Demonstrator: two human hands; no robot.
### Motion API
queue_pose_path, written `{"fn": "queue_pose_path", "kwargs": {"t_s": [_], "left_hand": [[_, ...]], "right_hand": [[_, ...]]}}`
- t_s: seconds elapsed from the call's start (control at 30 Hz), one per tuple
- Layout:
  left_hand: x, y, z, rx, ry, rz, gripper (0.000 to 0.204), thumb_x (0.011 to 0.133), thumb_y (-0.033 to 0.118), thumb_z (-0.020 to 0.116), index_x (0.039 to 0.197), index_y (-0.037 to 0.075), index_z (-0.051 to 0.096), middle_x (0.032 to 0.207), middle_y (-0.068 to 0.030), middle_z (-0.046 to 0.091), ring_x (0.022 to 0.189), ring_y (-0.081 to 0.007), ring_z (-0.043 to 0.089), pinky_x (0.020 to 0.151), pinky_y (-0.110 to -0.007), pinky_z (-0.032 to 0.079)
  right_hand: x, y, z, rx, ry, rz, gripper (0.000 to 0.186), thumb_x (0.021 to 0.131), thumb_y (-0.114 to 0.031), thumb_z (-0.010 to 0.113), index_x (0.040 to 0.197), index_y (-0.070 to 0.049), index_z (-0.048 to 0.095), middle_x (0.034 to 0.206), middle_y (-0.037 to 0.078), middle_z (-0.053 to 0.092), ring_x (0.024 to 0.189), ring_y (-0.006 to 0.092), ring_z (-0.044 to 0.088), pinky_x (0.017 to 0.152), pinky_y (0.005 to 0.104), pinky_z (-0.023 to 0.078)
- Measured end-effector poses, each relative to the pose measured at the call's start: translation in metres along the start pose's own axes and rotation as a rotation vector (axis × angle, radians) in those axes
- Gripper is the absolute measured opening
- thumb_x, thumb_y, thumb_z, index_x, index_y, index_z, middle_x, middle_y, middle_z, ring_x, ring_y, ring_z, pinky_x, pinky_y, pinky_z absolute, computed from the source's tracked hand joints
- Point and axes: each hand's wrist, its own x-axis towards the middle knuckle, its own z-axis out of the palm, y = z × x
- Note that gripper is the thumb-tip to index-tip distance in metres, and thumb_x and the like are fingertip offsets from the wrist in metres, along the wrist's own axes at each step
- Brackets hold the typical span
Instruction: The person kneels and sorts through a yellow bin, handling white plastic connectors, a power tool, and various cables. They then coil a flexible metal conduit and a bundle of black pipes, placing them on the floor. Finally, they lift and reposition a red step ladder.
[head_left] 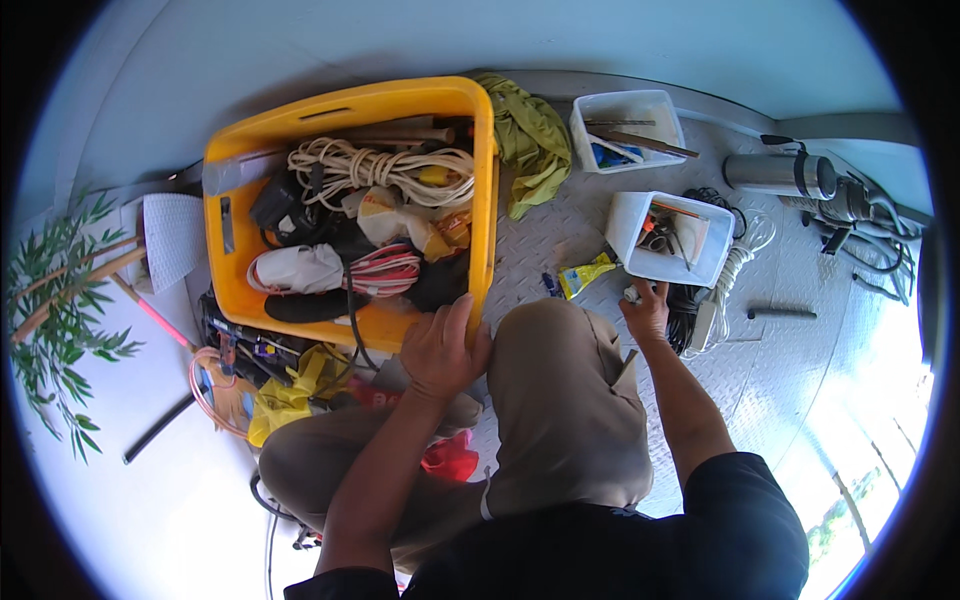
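Observation:
My left hand (pixel 440 350) is closed over the near right corner of a large yellow crate (pixel 483 200). In the crate lie a coiled cream cable (pixel 380 170), a red and white cord bundle (pixel 385 270), a black power-tool-like item (pixel 282 207) and crumpled bags. On the right, my right hand (pixel 648 315) grips the near edge of a small white bin (pixel 622 230); its fingertips are partly hidden there. Several hand tools with orange parts (pixel 660 230) lie inside that bin. A small white piece (pixel 631 294) shows beside my right fingers.
Another white bin (pixel 625 165) stands behind, with rods across it. An olive cloth (pixel 530 140) lies between crate and bins. A yellow packet (pixel 588 274), white cable (pixel 740 255), steel flask (pixel 780 175) and dark rod (pixel 782 313) lie on the patterned metal floor. Leafy stems (pixel 70 310) stand left.

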Motion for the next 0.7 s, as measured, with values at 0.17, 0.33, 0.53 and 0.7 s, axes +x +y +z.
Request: {"fn": "queue_pose_path", "kwargs": {"t_s": [0.17,0.33,0.53,0.7], "left_hand": [[0.0,0.0,-0.001,0.008,-0.002,-0.008,0.046,0.081,0.023,0.073,0.121,0.004,0.06,0.086,-0.0093,0.067,0.069,-0.0288,0.064,0.062,-0.04,0.048],[0.001,-0.001,0.001,0.011,0.054,0.013,0.048,0.08,0.025,0.072,0.122,0.005,0.061,0.085,-0.0065,0.066,0.067,-0.0257,0.061,0.06,-0.038,0.047],[-0.001,0.0,0.005,0.018,0.11,0.008,0.047,0.079,0.025,0.072,0.122,0.008,0.062,0.082,-0.0029,0.064,0.065,-0.0224,0.059,0.058,-0.036,0.045],[-0.004,0.0,0.006,0.014,0.105,-0.005,0.049,0.077,0.024,0.074,0.122,0.008,0.061,0.084,-0.0034,0.064,0.067,-0.0232,0.06,0.059,-0.037,0.046]], "right_hand": [[0.002,0.005,0.004,-0.031,0.06,-0.046,0.047,0.068,-0.016,0.074,0.114,-0.018,0.067,0.13,0.014,0.052,0.113,0.0388,0.061,0.089,0.0484,0.054],[0.006,0.015,0.01,-0.049,0.054,-0.037,0.049,0.068,-0.009,0.079,0.114,-0.018,0.067,0.126,0.01,0.053,0.112,0.0342,0.061,0.09,0.0458,0.054],[0.009,0.022,0.011,-0.076,0.071,-0.096,0.05,0.066,-0.018,0.077,0.115,-0.021,0.068,0.129,0.008,0.052,0.114,0.0341,0.061,0.087,0.0485,0.056],[0.018,0.043,0.017,-0.107,0.081,-0.162,0.046,0.069,-0.02,0.078,0.114,-0.02,0.069,0.129,0.008,0.051,0.115,0.0328,0.061,0.089,0.0475,0.055]]}}
